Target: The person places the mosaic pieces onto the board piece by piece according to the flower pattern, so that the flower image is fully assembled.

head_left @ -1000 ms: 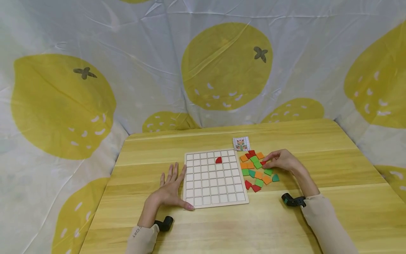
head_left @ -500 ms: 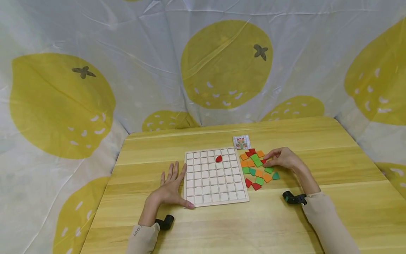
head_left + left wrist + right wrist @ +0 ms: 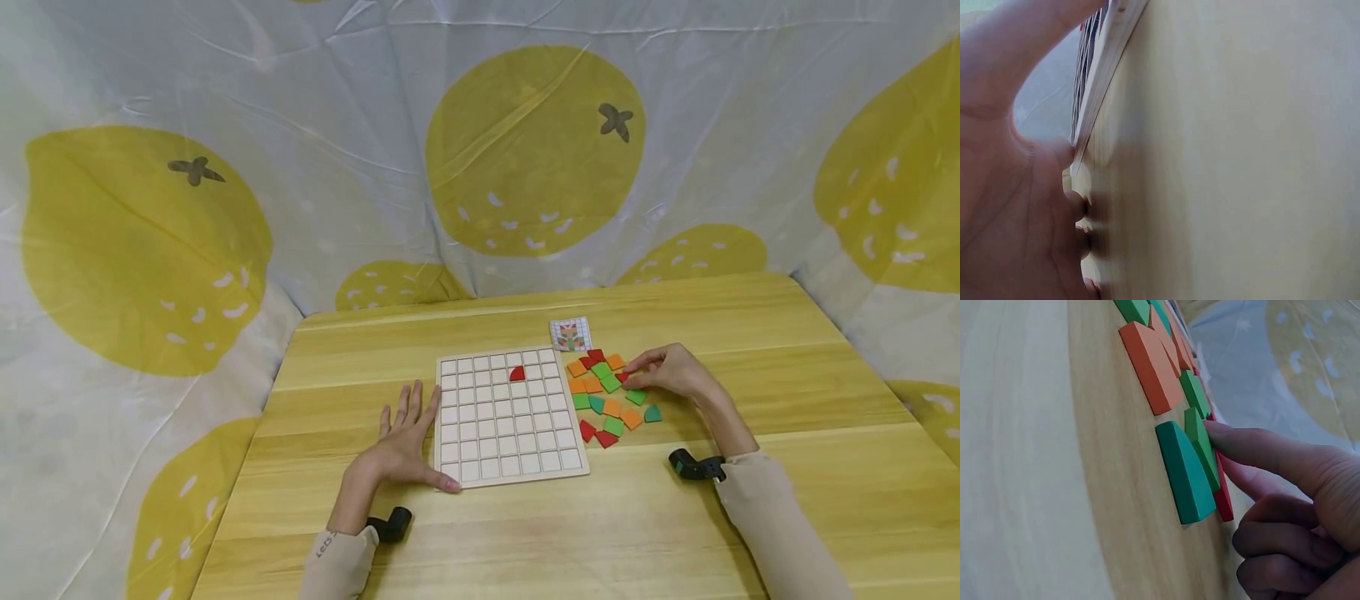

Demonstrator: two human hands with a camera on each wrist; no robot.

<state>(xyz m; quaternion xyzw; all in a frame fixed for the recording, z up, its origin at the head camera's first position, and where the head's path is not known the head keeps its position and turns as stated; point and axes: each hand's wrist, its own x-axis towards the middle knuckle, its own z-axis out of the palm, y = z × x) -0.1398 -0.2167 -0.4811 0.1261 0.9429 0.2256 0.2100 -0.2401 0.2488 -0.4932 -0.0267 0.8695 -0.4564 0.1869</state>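
In the head view my left hand (image 3: pixel 401 454) lies spread at the left side of a square white grid board (image 3: pixel 510 417), its thumb on the front left corner and its fingers along the edge. One red quarter-round tile (image 3: pixel 517 374) sits in a cell in the board's upper part. To the right, my right hand (image 3: pixel 675 371) pinches a red tile (image 3: pixel 622 377) between thumb and index finger, at the edge of a loose group of tiles. In the right wrist view a green tile (image 3: pixel 1202 450) and a teal tile (image 3: pixel 1184 472) lie close to the fingertips, partly hiding the red one.
Loose orange tiles (image 3: pixel 632 419), green tiles (image 3: pixel 613 427) and red tiles (image 3: pixel 607 439) lie right of the board. A small printed pattern card (image 3: pixel 571 334) lies behind them. A lemon-print cloth (image 3: pixel 360 167) hangs behind the wooden table (image 3: pixel 510 542).
The right hand has shifted only slightly at the red tile, its thumb now nearer the green tile. The left hand and the board stay in place; the head view has tilted a little.
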